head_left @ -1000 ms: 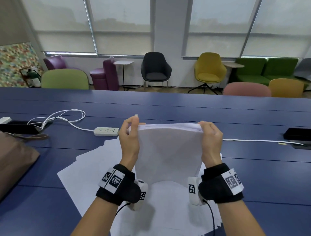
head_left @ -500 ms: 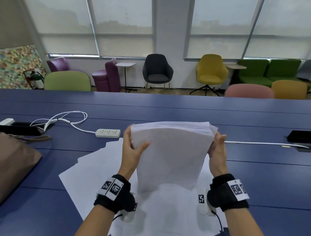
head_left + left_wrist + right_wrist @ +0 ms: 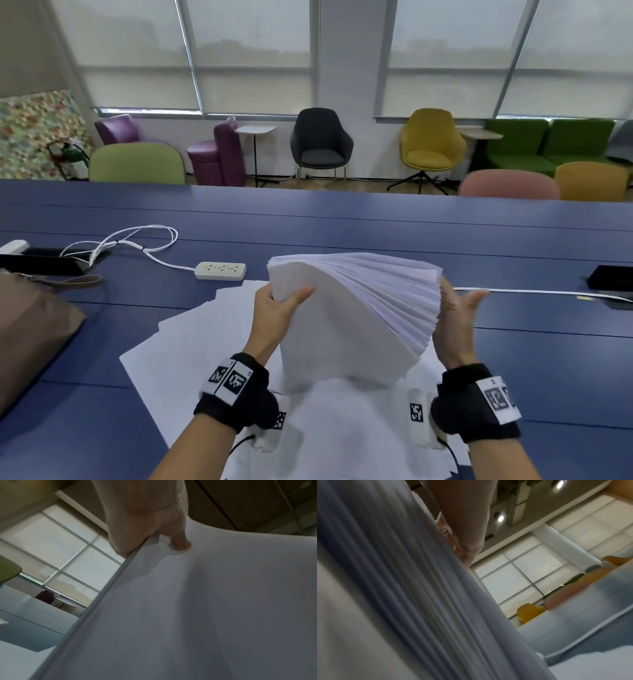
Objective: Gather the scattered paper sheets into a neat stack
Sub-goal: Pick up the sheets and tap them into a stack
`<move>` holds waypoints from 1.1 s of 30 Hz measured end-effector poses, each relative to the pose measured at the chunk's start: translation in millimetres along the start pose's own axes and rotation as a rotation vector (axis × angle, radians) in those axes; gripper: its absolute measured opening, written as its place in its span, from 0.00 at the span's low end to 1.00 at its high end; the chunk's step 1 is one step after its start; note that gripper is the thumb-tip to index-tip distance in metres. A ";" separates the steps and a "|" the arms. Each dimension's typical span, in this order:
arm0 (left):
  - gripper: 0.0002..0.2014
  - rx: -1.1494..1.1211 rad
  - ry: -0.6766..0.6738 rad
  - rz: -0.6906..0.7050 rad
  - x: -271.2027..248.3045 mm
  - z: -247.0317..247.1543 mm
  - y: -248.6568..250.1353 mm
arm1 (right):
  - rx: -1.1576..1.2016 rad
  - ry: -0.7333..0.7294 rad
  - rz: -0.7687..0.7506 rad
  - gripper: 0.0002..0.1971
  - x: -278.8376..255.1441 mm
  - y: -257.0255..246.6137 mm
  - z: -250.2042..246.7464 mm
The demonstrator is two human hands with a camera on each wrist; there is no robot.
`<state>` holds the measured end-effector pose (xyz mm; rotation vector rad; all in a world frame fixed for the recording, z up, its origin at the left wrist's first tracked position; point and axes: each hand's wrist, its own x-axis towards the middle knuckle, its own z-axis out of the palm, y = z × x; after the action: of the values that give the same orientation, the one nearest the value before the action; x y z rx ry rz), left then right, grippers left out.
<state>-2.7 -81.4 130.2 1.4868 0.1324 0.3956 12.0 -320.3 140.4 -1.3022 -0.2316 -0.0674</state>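
Observation:
I hold a thick stack of white paper (image 3: 342, 325) upright above the blue table (image 3: 376, 222). My left hand (image 3: 277, 308) grips its upper left corner, thumb on the near face. The sheets fan apart toward the right edge. There my right hand (image 3: 455, 315) lies against the fanned edge with straight fingers and the thumb spread away. Loose sheets (image 3: 191, 342) lie spread on the table under the stack. The left wrist view shows the thumb (image 3: 181, 542) pressing the stack (image 3: 205, 601). In the right wrist view, the fanned edges (image 3: 402, 588) fill the left half.
A white power strip (image 3: 221, 270) and its looped cable (image 3: 130, 240) lie behind the sheets at the left. A brown bag (image 3: 30, 335) sits at the near left. A black item (image 3: 613, 279) and a white cable (image 3: 531, 292) lie at the right. Chairs stand beyond the table.
The stack has twisted and fanned open toward the right. My right hand has let go of the top corner and now lies flat against the fanned edge. My left hand keeps its grip.

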 end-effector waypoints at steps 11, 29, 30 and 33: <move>0.04 -0.039 0.060 0.019 8.5 12.4 1.6 | -0.527 -0.022 -0.127 0.54 -33.6 30.3 5.8; 0.17 -0.067 -0.177 0.064 -6.0 -7.3 22.2 | -0.239 0.100 0.034 0.14 -4.9 -11.1 2.5; 0.14 -0.053 -0.180 0.042 -8.0 -3.2 20.6 | -0.232 0.111 0.058 0.13 -5.6 -9.6 2.7; 0.08 -0.067 -0.121 0.069 -11.1 8.5 25.4 | -0.169 0.161 0.028 0.09 -6.0 -14.2 7.6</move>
<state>-14.7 -92.3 154.2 1.4481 -0.0281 0.3617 2.6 -317.3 154.4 -1.4604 -0.0708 -0.1703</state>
